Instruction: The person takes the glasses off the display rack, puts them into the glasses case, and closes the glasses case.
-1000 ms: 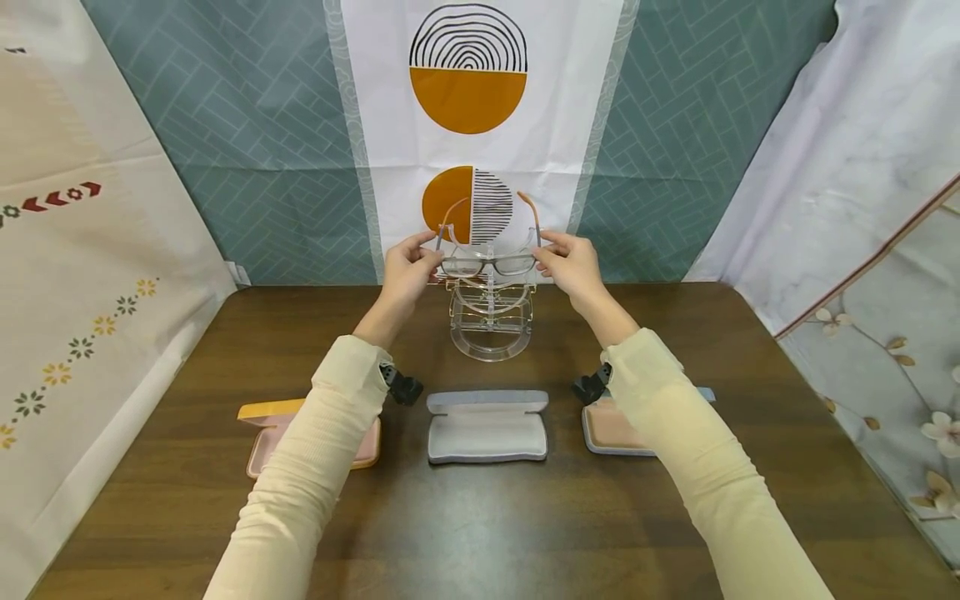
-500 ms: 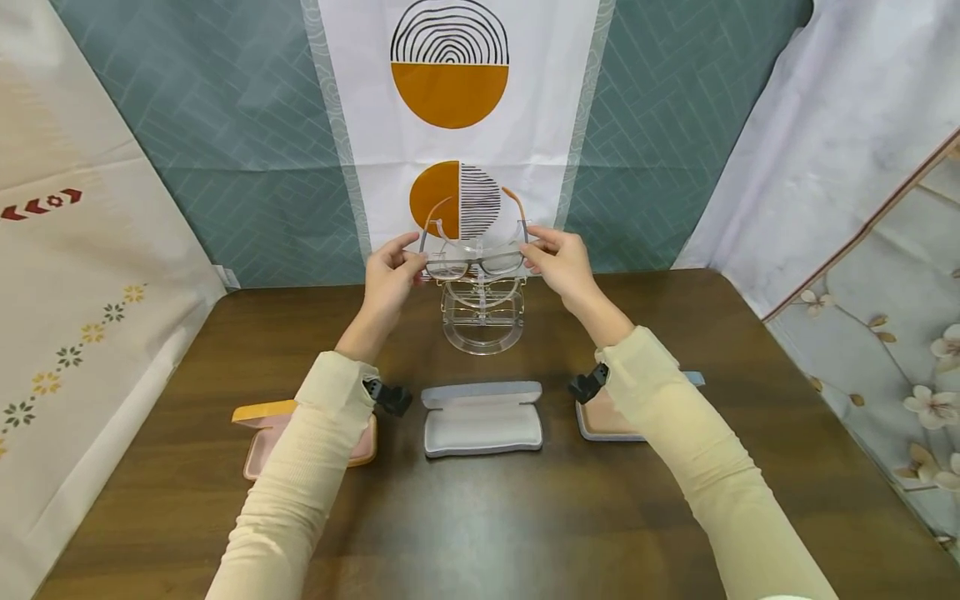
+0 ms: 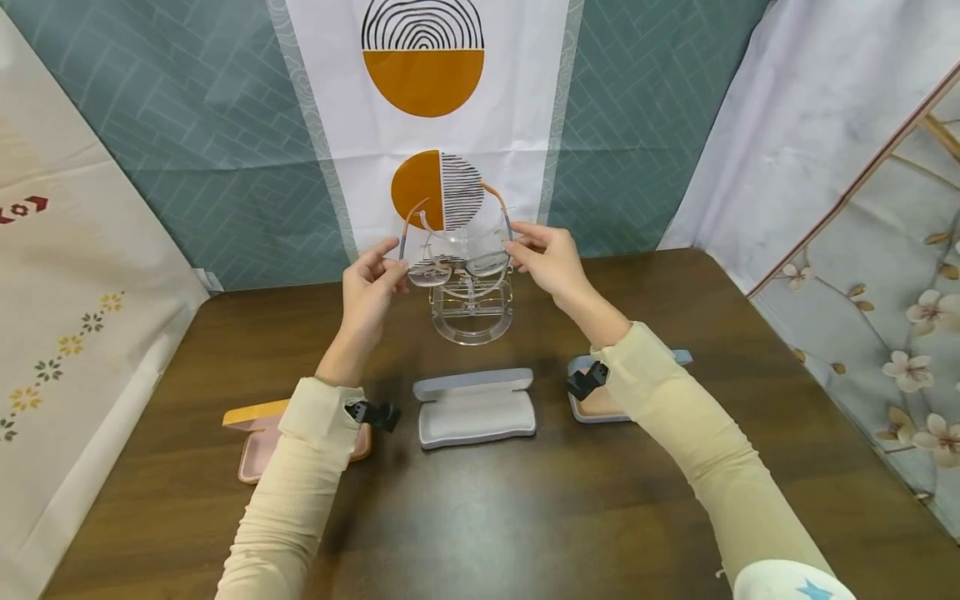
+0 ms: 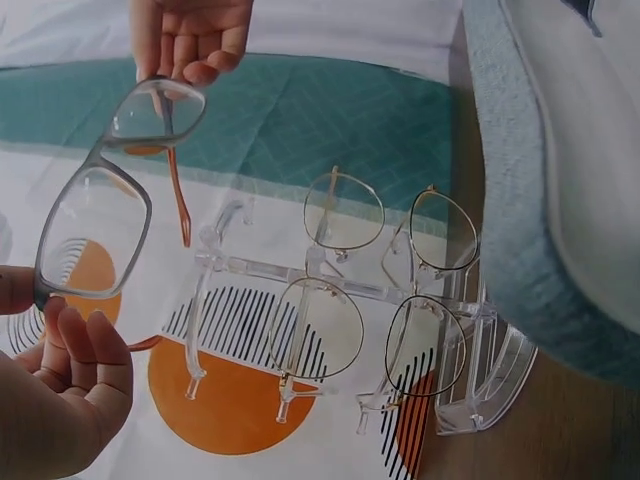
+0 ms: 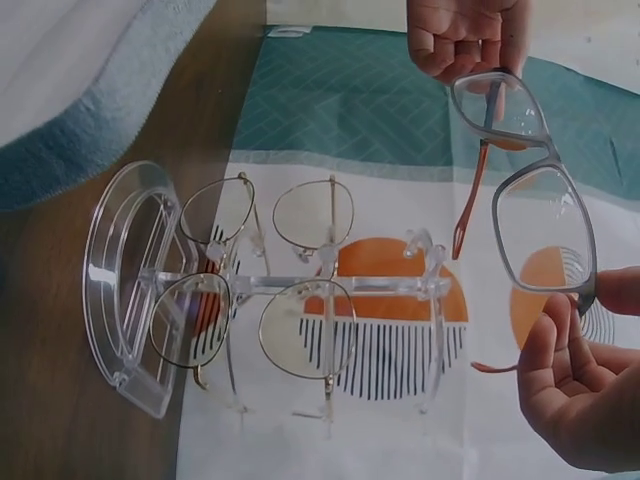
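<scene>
While left hand (image 3: 367, 290) and right hand (image 3: 553, 262) pinch glasses (image 5: 548, 160) | brown table (image 3: 525, 508) below | teal backdrop (image 3: 202, 183)

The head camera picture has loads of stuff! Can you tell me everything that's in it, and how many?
Table: one, brown, across the lower half
Clear stand: one, see-through, back of the table
Grey glasses: one pair, grey with orange tips, held up by the stand's top
Gold glasses: two pairs, gold, on the stand
Yellow case: one, pink inside, left, open
Grey case: one, grey, middle, open
Blue case: one, peach inside, right, open
Hanging cloths: teal, white and cream, back and sides
Wrist cameras: two, black, one per wrist
Sleeves: two, cream, on the arms
Left hand: one, bare, pinching the grey glasses
Right hand: one, bare, pinching their other side
</scene>
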Demonstrator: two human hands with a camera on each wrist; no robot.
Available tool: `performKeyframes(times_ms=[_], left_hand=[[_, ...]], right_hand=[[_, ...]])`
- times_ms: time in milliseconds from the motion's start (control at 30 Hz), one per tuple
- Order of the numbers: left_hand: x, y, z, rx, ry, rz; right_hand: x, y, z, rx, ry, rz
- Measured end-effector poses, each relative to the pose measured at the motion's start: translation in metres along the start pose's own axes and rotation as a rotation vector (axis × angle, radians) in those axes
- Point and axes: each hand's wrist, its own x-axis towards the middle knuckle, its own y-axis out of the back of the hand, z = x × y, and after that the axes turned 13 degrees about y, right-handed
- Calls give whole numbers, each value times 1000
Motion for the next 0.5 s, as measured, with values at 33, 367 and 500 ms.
performKeyframes(times_ms=[33,367,500], left_hand=[[-1,0,0,-5,-3,-6],[-19,5,0,-6,-27,-26],[-26,4,-1,2,-36,-45]], right_hand=[[-1,0,-1,3,4,0],[-12,0,-6,-34,6,-45],[-22,2,-7,-35,10,-41]])
